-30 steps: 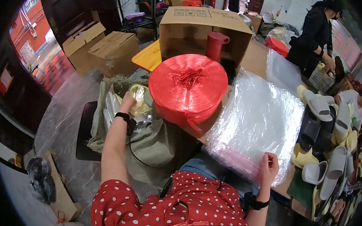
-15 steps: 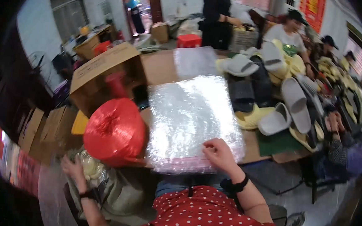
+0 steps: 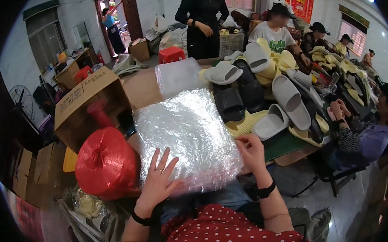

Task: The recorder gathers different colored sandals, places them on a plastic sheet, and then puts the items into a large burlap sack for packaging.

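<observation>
Left hand: spread, empty, over clear-plastic stack, near-left | right hand: half-curled at stack's right edge, hold unclear

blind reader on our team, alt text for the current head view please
A person's left hand, fingers spread, is over a stack of clear plastic bags, the right hand at its right edge. A roll of red plastic twine sits to the left; grey, yellow and black slides are piled to the right, with other people beyond.
</observation>
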The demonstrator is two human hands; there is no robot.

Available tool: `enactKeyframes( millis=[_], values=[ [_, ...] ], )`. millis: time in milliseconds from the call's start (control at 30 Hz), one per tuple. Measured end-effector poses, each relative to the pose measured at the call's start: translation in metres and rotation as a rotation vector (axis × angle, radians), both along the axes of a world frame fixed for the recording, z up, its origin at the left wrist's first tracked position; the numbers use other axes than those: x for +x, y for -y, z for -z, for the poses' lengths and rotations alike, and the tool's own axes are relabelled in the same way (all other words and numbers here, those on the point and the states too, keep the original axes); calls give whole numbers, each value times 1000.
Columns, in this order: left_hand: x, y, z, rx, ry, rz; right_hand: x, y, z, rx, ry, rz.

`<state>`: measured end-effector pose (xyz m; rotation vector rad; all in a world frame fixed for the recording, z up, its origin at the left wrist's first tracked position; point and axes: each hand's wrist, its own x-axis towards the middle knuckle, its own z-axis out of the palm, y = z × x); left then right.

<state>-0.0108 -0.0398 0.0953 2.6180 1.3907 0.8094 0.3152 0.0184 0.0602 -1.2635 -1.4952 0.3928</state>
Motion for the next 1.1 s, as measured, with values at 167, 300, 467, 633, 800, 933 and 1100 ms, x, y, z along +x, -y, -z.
enactKeyframes(
  millis=[167, 300, 467, 633, 800, 933, 1100],
  values=[
    [9, -20, 50, -11, -45, -22, 50, -9, -4, 115, 54, 306],
    [9, -26, 82, -52, -27, -64, 138, -54, -1, 280, 207, 599],
    [12, -27, 89, -45, 21, -95, 206, -118, -15, 18, 259, 667],
    [12, -24, 91, -31, 35, -101, 210, -152, -37, -118, 44, 511],
    [12, -22, 88, -41, 22, -126, 166, -145, -75, 327, -62, 390],
    [10, -25, 94, -14, 37, -129, 100, -105, -121, 378, -136, 162],
    [8, -25, 91, -53, 46, -132, 27, -87, -130, 236, -358, -172]
  ],
)
